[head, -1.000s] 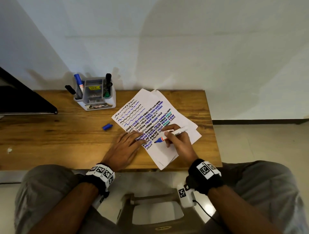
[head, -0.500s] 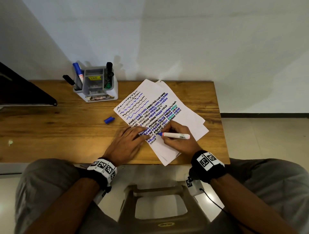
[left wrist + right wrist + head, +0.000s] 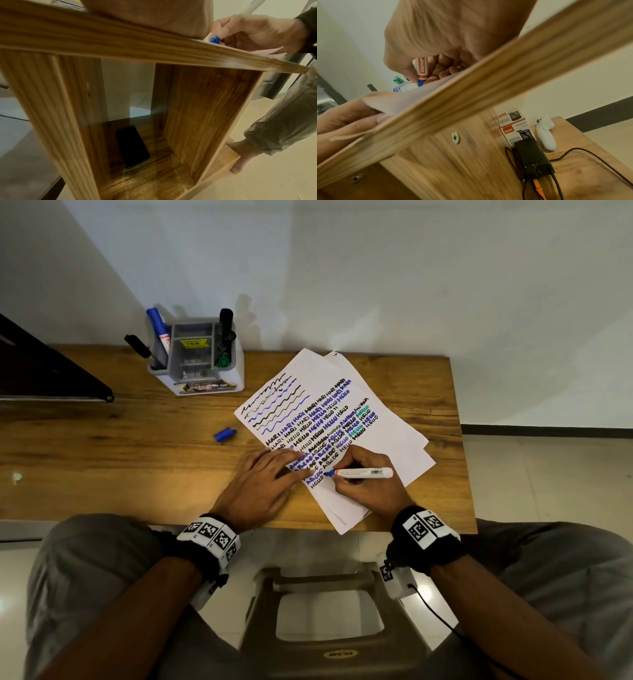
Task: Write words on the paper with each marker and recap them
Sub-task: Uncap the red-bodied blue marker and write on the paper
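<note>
Right hand (image 3: 363, 484) pinches one marker (image 3: 363, 473); left hand (image 3: 260, 484) flat on paper (image 3: 394, 440); one cap (image 3: 225, 434) aside

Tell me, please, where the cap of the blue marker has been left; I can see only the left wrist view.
Observer: The blue cap of the marker lies loose on the table, left of the paper and apart from it.
Operator: Thank you. Is anything holding that paper down?
Observer: Yes, the left hand lies flat on its left edge, fingers straight.
Operator: And are any spare pens about?
Observer: Several capped pens stand in a grey holder at the table's back edge.
</note>
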